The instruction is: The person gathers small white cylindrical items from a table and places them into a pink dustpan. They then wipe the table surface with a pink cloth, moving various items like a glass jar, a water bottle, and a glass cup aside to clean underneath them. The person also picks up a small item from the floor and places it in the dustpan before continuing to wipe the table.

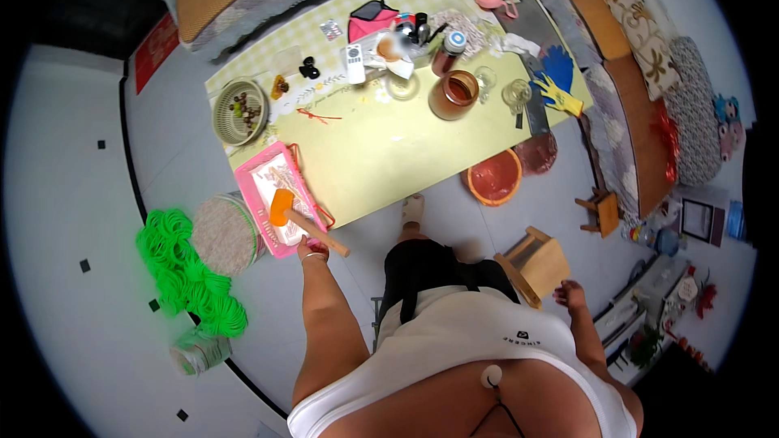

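At one table (385,154), left hand (313,249) clasps one pink basket (256,211) bearing one orange tool (281,206); right hand (570,294) hangs loosely open.

Left arm (329,320) stretched forward nearly straight, left hand (313,250) reached out ahead, its grip unclear, right arm (586,337) hung out to the side, right hand (570,294) had loosely curled fingers

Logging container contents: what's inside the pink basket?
The pink basket holds a white layer and pale pieces too small to identify. An orange-headed mallet shows over them, handle jutting past the rim; whatever lies under its head is hidden.
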### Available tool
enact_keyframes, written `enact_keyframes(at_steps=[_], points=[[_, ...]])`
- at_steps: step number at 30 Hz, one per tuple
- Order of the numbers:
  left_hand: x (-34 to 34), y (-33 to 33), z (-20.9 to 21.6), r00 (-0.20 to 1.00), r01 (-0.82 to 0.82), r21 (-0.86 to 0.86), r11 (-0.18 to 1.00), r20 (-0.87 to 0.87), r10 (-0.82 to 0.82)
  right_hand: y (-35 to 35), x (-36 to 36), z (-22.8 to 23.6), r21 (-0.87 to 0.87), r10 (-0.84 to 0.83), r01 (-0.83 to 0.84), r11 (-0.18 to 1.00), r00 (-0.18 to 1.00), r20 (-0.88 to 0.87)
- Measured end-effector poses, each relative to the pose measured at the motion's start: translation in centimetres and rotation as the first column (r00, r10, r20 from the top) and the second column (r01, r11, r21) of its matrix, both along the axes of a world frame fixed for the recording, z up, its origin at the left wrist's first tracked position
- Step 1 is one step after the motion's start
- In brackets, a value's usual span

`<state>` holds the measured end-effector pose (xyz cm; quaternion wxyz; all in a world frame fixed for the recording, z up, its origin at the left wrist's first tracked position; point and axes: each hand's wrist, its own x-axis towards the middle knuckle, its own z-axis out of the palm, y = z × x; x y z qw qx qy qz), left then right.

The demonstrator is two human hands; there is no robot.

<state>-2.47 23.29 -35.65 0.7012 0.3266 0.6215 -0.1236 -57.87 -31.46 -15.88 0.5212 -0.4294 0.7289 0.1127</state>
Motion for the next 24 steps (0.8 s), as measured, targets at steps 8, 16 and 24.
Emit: enact_keyframes(at_steps=[8, 16, 24], points=[[0.1, 2.2, -3.6, 0.997, 0.075, -0.107, 0.992, -0.029, -0.078, 0.3, 7.1, 2.8, 0.007, 0.109, -0.108, 0.994, 0.993, -0.036], [3.6, 1.2, 1.9, 0.218, 0.955, 0.295, -0.035, -0.777, -0.591, 2.2, 4.5, 2.7, 0.01, 0.012, -0.011, 1.0, 0.997, -0.072], [8.0, -12.2, 8.3, 0.197, 0.331, 0.612, -0.718, -0.789, -0.582, -5.7, 6.4, -4.8, -0.003, 0.024, -0.025, 1.0, 0.991, -0.128]])
